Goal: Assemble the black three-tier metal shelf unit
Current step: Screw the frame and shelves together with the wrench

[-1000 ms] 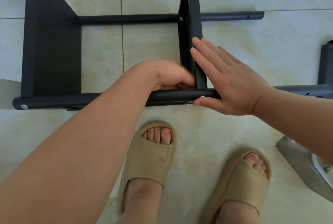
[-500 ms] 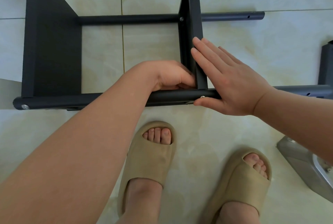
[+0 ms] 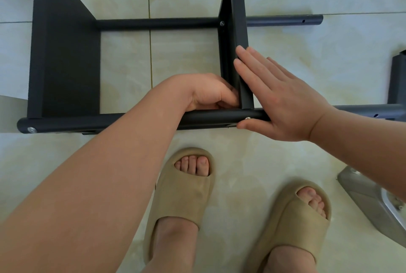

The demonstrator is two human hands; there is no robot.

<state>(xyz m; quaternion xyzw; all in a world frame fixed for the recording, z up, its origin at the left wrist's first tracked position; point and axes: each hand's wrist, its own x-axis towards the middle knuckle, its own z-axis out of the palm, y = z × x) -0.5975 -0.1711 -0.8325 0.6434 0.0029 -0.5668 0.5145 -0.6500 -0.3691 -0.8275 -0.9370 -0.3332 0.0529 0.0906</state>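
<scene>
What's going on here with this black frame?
A person is assembling a black shelf unit lying on its side on the tiled floor. The right hand presses flat against the middle shelf panel, thumb at the near tube by a screw. The left hand curls at that joint; whether it holds anything is hidden.

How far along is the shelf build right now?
Done: the end shelf is bolted to the near pole. In hand: the middle shelf, with the right hand pressing flat on it and the left hand curled at its joint beside a bolt. Left: the hole further right on that pole is empty, and a third panel at the right edge looks unfastened.
</scene>
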